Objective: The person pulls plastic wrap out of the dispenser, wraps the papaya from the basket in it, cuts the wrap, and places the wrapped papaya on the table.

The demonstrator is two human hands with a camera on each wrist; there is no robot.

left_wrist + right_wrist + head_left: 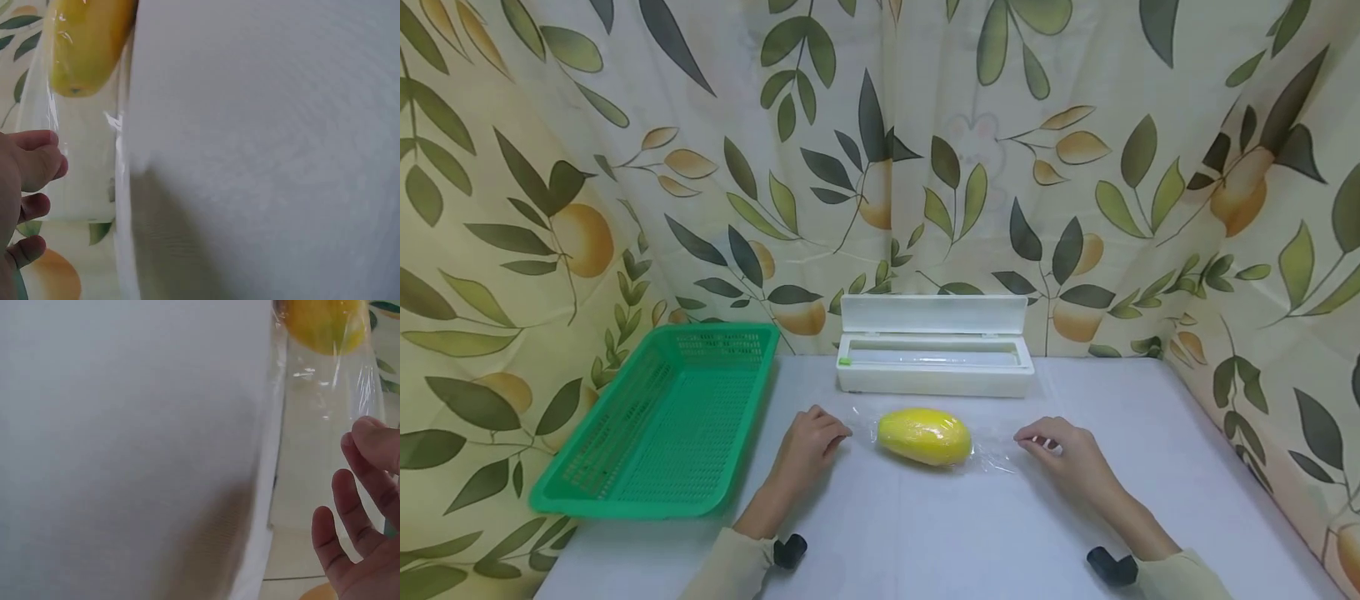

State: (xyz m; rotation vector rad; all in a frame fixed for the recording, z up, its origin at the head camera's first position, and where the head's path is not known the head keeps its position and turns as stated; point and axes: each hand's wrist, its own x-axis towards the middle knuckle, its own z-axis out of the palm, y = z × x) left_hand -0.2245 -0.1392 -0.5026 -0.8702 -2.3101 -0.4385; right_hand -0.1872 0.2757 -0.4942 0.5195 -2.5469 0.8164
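A smooth yellow oblong fruit (pixel 923 437), wrapped in clear cling film (pixel 996 457), is at the middle of the table with loose film stretching out from both its ends. The left hand (pixel 808 442) pinches the film's left end between thumb and forefinger. On the other side, the right hand (pixel 1070 457) pinches the right end in the same way, its other fingers loosely spread in the right wrist view. Both wrist views show the fruit (pixel 87 47) beyond the fingertips, with shiny folds in the film (pixel 334 381).
Behind the fruit stands a white cling film box (pixel 936 382), its lid raised and a roll (pixel 936 357) inside. A green slotted basket (pixel 655 442) occupies the table's left side. A leaf-patterned curtain (pixel 880 167) hangs around the white-covered table (pixel 925 542).
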